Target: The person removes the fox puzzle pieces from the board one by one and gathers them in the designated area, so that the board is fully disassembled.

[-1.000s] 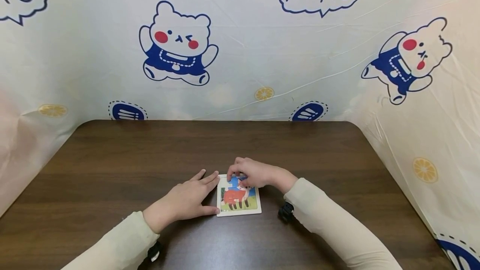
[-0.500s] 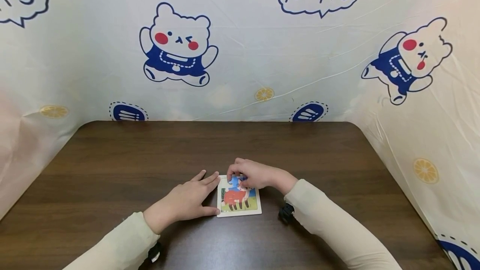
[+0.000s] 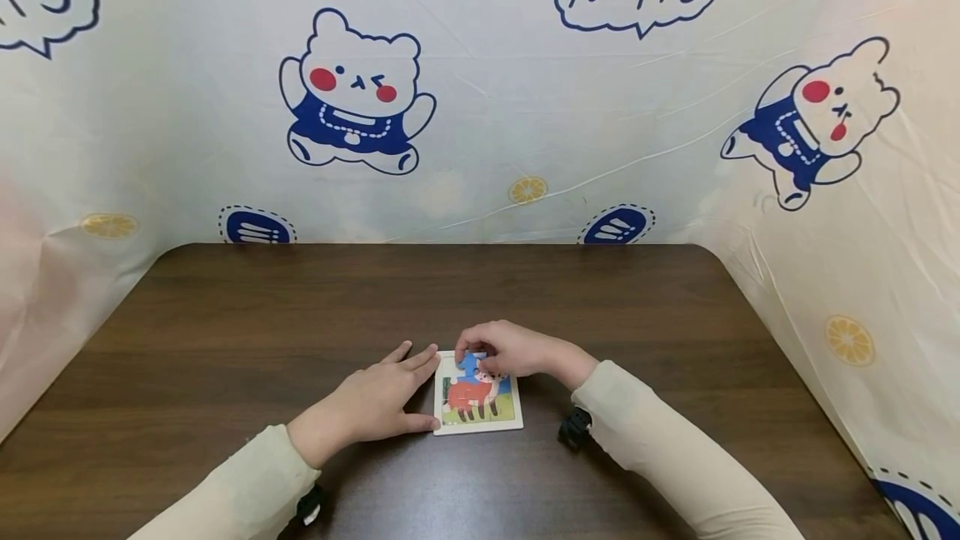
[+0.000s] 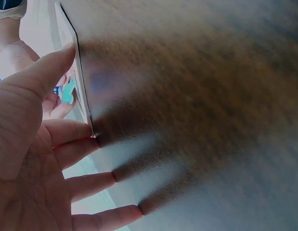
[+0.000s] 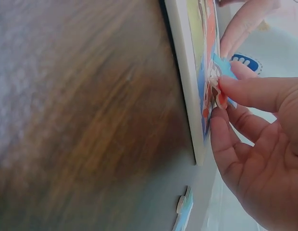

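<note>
A small white-framed jigsaw board (image 3: 480,429) with a picture of a red fox lies on the table in the head view. Along its left edge rests my left hand (image 3: 367,404), fingers spread and straight, with thumb and index fingertip at the frame. My right hand (image 3: 516,350) is over the board's upper part and pinches a blue jigsaw piece (image 3: 468,362) between thumb and fingers. In the right wrist view that piece (image 5: 226,67) stands tilted against the picture, and its lower part is partly hidden by the fingers.
Another jigsaw piece (image 5: 183,211) lies on the table beyond the board in the right wrist view; my right hand hides that spot in the head view. The dark wooden table (image 3: 300,298) ends at a printed curtain (image 3: 480,107) behind and at both sides.
My right fingers have shifted slightly, and the blue jigsaw piece has turned and tilted within their pinch. The left hand and the board have stayed in place.
</note>
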`<act>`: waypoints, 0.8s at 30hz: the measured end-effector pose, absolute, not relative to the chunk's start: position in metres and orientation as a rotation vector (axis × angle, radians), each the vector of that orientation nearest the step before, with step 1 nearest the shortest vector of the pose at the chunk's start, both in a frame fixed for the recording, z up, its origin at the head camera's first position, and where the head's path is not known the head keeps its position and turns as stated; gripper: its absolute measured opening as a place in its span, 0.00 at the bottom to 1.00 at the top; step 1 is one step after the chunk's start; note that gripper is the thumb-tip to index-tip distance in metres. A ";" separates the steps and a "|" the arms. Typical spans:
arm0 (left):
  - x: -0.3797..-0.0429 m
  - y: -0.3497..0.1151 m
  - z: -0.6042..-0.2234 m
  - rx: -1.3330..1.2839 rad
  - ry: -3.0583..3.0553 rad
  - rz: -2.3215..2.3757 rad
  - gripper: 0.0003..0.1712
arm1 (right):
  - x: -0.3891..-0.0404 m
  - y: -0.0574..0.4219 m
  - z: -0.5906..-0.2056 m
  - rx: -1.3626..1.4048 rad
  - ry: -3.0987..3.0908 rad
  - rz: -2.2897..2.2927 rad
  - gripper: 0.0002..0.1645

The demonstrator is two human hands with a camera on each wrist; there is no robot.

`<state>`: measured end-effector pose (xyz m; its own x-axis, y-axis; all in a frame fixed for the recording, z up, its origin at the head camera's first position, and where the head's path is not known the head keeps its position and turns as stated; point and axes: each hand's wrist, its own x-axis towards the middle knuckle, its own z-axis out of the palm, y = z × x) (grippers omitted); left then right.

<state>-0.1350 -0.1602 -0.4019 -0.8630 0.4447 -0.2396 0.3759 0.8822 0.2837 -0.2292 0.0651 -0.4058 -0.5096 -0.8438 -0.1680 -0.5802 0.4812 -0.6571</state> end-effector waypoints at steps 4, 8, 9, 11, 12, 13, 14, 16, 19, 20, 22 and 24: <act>-0.135 -0.160 -0.402 0.616 2.754 0.329 0.51 | -0.230 0.067 -0.406 -1.153 2.260 -0.783 0.17; -0.136 -0.160 -0.403 0.617 2.753 0.329 0.51 | -0.229 0.068 -0.406 -1.134 2.276 -0.797 0.15; -0.136 -0.160 -0.403 0.616 2.752 0.330 0.51 | -0.229 0.069 -0.405 -1.132 2.278 -0.801 0.15; -0.136 -0.160 -0.402 0.613 2.750 0.328 0.51 | -0.230 0.070 -0.405 -1.127 2.278 -0.809 0.14; -0.136 -0.160 -0.402 0.611 2.749 0.327 0.51 | -0.230 0.070 -0.405 -1.125 2.281 -0.811 0.13; -0.136 -0.160 -0.402 0.610 2.748 0.327 0.51 | -0.230 0.071 -0.405 -1.123 2.281 -0.818 0.13; -0.136 -0.160 -0.402 0.609 2.748 0.325 0.51 | -0.230 0.072 -0.405 -1.119 2.281 -0.825 0.13; -0.136 -0.160 -0.402 0.607 2.747 0.322 0.51 | -0.231 0.074 -0.405 -1.111 2.279 -0.840 0.12; -0.136 -0.160 -0.402 0.604 2.746 0.320 0.51 | -0.232 0.079 -0.406 -1.106 2.275 -0.865 0.12; -0.136 -0.160 -0.401 0.602 2.746 0.319 0.51 | -0.232 0.080 -0.406 -1.106 2.276 -0.869 0.12; -0.136 -0.160 -0.401 0.601 2.746 0.321 0.51 | -0.233 0.083 -0.407 -1.112 2.280 -0.873 0.12; -0.136 -0.159 -0.401 0.600 2.747 0.322 0.51 | -0.233 0.087 -0.408 -1.117 2.289 -0.873 0.13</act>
<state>-0.1360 -0.1592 -0.4013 -0.8640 0.4365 -0.2507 0.3667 0.8870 0.2806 -0.2331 0.0867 -0.4076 -0.5735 -0.8113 -0.1135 -0.5296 0.4728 -0.7043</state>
